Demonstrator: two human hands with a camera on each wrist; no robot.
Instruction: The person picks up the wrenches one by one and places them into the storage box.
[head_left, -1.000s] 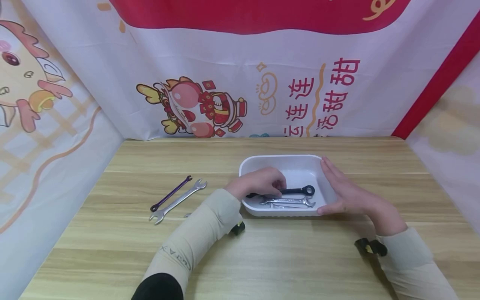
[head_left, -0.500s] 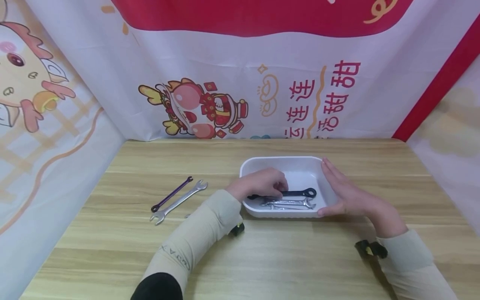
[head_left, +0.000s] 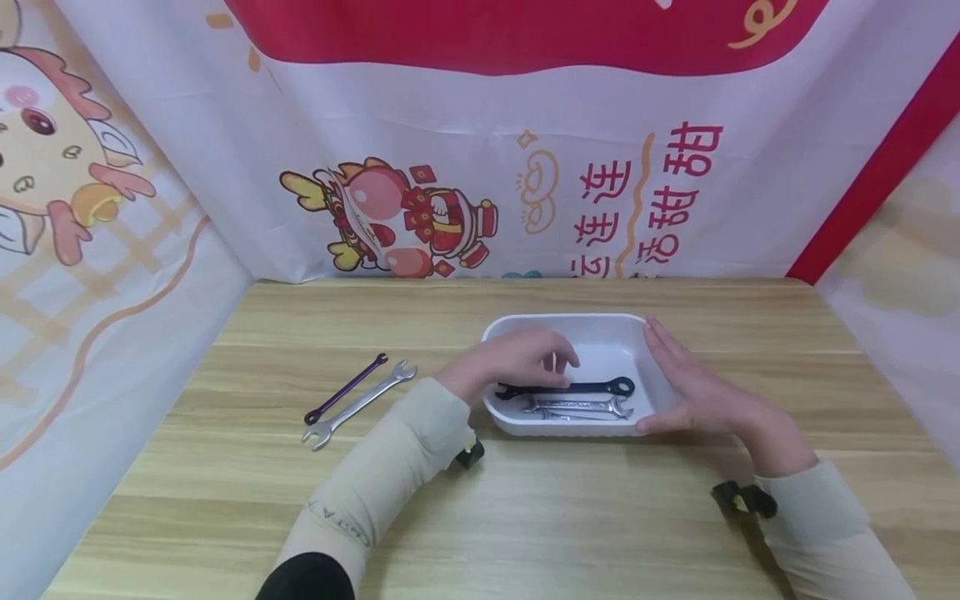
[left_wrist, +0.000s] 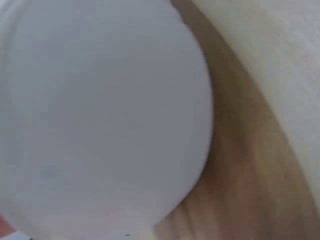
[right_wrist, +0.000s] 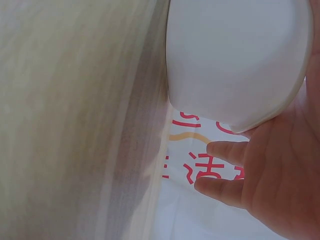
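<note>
A white plastic tray (head_left: 570,429) holds a black ratchet wrench (head_left: 600,387) and, in front of it, silver wrenches (head_left: 573,405) lying close together. My left hand (head_left: 528,354) reaches over the tray's left end, fingers loosely bent just above the black wrench, with nothing seen in them. At the tray's right end my right hand (head_left: 697,392) rests against the wall, its thumb at the front corner and fingers at the back corner. In the right wrist view, that hand (right_wrist: 280,175) has two straight fingers beyond the tray wall (right_wrist: 235,55). The left wrist view shows mainly tray wall (left_wrist: 110,120).
Left of the tray, a purple wrench (head_left: 347,389) and a silver open-end wrench (head_left: 360,404) lie side by side on the wooden table (head_left: 570,517). A printed cloth (head_left: 450,108) hangs behind the table's back edge.
My left hand has let go of the black wrench and lifted slightly, its fingers loosening. The wrench stays lying in the tray. My right hand keeps its place at the tray's end.
</note>
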